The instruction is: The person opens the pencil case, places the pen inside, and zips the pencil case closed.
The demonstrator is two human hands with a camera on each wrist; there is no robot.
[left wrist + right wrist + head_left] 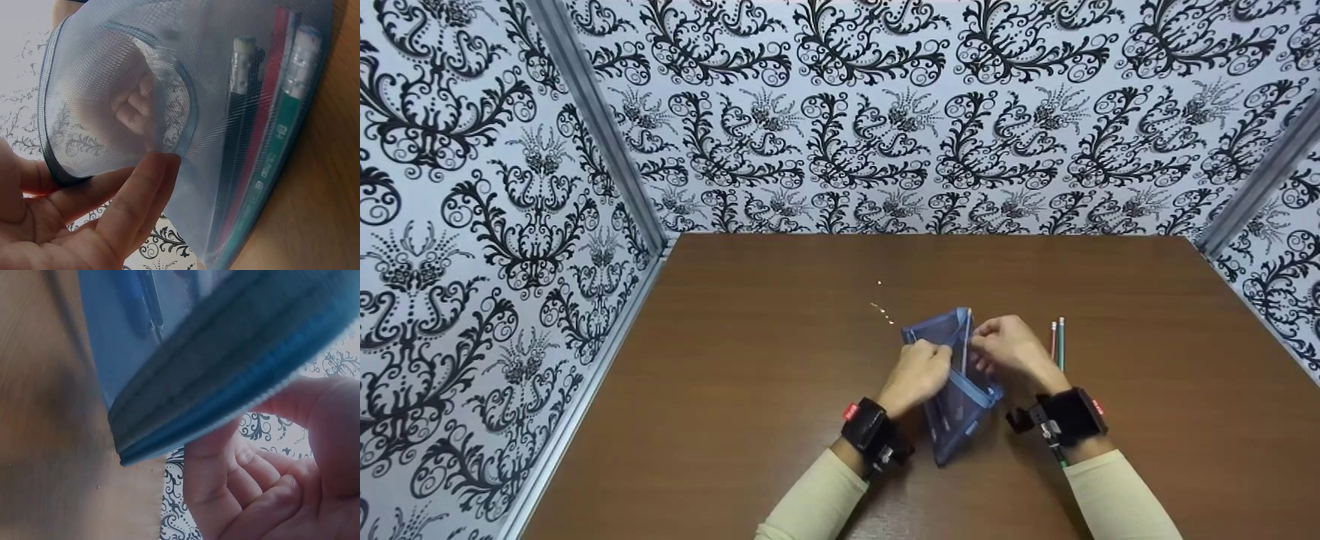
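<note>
The left hand [916, 371] and right hand [1014, 349] are each pinching a mesh pouch [956, 416], their grip apparently spreading its zippered edges [242, 395] apart.

Blue mesh zip pouch [958, 415], mouth open, held slanted over wooden table [750, 337]; eraser-tipped pencils [274, 149] inside.

Tons of room by the table's [720, 360] left edge; pencils [1061, 345] (just two) lie between pouch [960, 414] and right edge.

one pouch [958, 416], two hands [916, 375], two loose pencils [1061, 346], at least two bagged pencils [284, 121]
</note>
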